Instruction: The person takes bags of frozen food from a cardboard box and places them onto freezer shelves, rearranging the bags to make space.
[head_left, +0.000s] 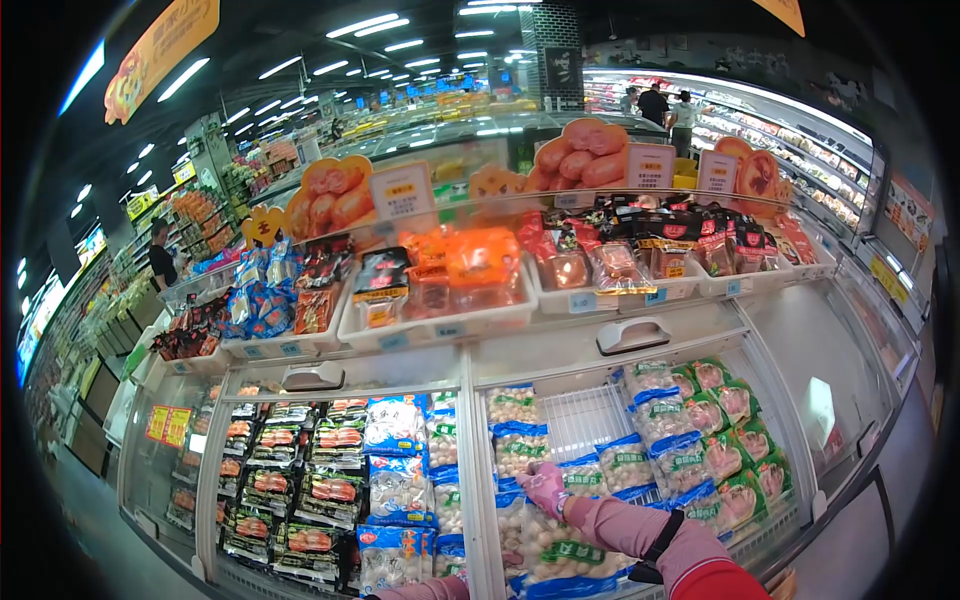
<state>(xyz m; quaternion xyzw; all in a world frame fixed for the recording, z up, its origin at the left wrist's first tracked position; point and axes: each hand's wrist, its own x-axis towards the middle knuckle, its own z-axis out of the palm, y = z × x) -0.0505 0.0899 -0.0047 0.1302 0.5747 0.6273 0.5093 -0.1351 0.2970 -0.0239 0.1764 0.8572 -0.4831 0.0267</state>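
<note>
My right hand (545,490), in a pink patterned glove, reaches into the open right side of the chest freezer. Its fingers are closed on the upper edge of a clear bag of pale frozen balls (570,550) with green print and blue edging. Low in the view, my left hand (512,548) is at the left side of that bag, mostly hidden, and its fingers cannot be made out. More bags of balls (520,450) lie around the right hand. Beside them is a wire rack (585,415), partly bare.
Green-and-pink packs (735,440) fill the freezer's right side. Under the left lid are black packs (290,490) and blue-white bags (395,430). White trays (440,325) of packaged meats line the ledge behind. A white lid handle (632,336) projects above. Other people (655,105) stand far back.
</note>
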